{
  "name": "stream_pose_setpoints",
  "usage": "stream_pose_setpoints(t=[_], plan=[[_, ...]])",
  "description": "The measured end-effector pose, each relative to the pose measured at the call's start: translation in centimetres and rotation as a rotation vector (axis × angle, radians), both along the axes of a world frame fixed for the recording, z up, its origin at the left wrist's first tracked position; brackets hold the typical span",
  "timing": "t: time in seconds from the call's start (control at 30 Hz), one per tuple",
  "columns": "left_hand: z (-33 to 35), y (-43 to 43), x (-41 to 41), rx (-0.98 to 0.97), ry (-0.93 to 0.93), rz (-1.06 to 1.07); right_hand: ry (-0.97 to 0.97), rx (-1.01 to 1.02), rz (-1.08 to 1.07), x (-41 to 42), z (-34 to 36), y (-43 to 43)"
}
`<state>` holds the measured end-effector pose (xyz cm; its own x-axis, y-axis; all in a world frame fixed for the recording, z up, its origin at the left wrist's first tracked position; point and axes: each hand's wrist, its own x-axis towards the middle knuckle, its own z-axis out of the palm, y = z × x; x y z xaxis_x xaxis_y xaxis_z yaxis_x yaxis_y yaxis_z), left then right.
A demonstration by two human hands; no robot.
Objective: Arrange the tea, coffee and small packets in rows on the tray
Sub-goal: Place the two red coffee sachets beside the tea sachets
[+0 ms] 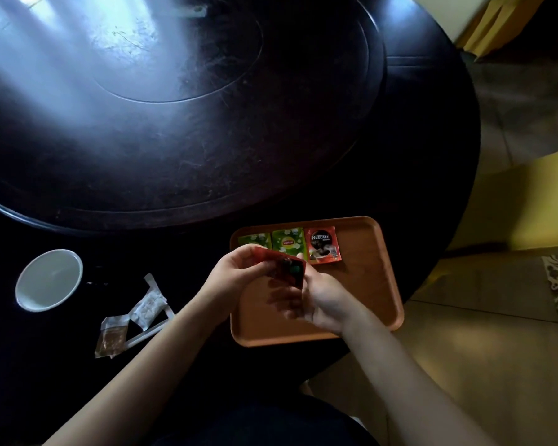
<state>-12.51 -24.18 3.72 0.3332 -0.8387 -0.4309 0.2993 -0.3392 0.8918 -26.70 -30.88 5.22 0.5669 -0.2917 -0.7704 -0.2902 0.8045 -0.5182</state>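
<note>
Both hands are meeting above the near-left part of the orange tray (372,294), sharing one red packet (285,268). The left hand (239,273) is pinching the packet's left edge, its grip clenched on it, while the right hand (324,300) is holding the packet's lower right side from below, its grip also grasping it. The packet is tilting, lifted off the tray.

Along the tray's far edge a row is lying flat: two green tea packets, one (254,241) at the left corner and one (288,243) just beside it, then a red coffee packet (323,244) touching that one.

The tray is sitting on the dark round worktop (174,140). To the left, well apart from the tray, a white cup (49,280) is standing, and near it some small pale packets (147,309) and a clear brown-filled packet (112,338) are lying loosely together.
</note>
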Motion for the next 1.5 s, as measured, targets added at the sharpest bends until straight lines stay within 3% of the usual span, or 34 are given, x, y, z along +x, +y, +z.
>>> stream_pose_setpoints(t=[0.07,0.17,0.23,0.37,0.53,0.77,0.87,1.03,1.2,1.33,1.5], plan=[[0.6,-0.4,-0.4,-0.049,-0.030,-0.046,-0.099,0.091,-0.108,-0.7,0.1,0.2],[0.9,-1.2,-1.0,-0.069,-0.071,-0.106,-0.127,0.049,-0.320,-1.5,-0.3,-0.2],[0.8,-1.6,-1.6,-0.023,-0.016,-0.047,-0.076,-0.069,-0.393,-2.1,-0.7,-0.6],[1.1,-2.3,-3.0,0.066,0.300,0.080,0.041,-0.376,-0.414,-3.0,-0.8,-0.7],[1.0,-2.9,-4.5,0.108,0.222,0.046,0.102,-0.616,-0.386,-4.1,-1.1,-0.6],[0.8,-4.4,-5.7,0.115,0.260,0.152,0.007,-0.489,-0.345,-5.9,-0.8,-1.1],[0.6,-4.5,-6.4,0.134,0.294,0.142,0.057,-0.456,-0.437,-6.1,-1.2,-1.5],[-0.1,-4.7,-8.4,0.296,0.232,-0.006,0.240,-0.578,-0.586,-6.1,-2.3,-2.4],[-0.5,-5.5,-9.8,0.288,0.403,-0.027,0.286,-0.657,-0.534,-6.7,-2.9,-2.4],[-0.8,-5.8,-9.1,0.275,0.188,0.006,0.320,-0.656,-0.613,-7.7,-3.1,-6.2],[-2.3,-3.1,-3.8,0.311,-0.673,0.075,0.607,-0.877,-0.010,-7.9,-4.4,-11.5]])
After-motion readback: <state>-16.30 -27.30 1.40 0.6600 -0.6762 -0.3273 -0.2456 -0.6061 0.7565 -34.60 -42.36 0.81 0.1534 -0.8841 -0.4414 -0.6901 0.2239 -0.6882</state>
